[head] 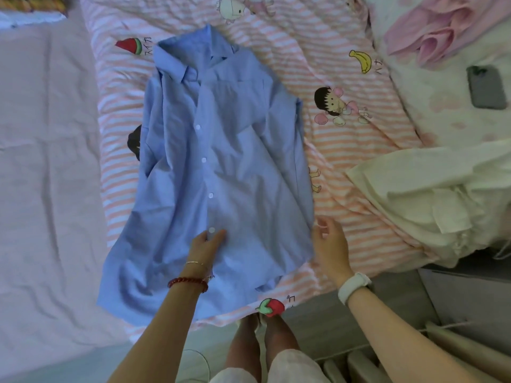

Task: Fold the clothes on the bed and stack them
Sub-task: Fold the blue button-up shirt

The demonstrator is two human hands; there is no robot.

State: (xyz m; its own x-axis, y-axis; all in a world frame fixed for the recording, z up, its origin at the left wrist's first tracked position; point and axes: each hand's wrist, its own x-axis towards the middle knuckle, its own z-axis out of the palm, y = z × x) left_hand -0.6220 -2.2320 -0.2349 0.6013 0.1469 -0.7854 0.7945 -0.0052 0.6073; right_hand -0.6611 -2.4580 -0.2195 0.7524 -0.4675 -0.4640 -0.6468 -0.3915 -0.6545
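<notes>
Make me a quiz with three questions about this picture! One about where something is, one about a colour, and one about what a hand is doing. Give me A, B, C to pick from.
1. Where is the phone?
A. On the blue shirt
B. On the bedding at the far right
C. In the left hand

2. What colour is the shirt lying spread on the bed?
A. Blue
B. Green
C. Black

3. What is the left hand doing?
A. Holding the phone
B. Hanging in the air away from the bed
C. Resting on the shirt near its lowest button

Answers:
1 B, the phone lies far right, away from the shirt.
2 A, the buttoned shirt is light blue.
3 C, its fingers lie on the shirt front, while the right hand is at the shirt's right edge.
</notes>
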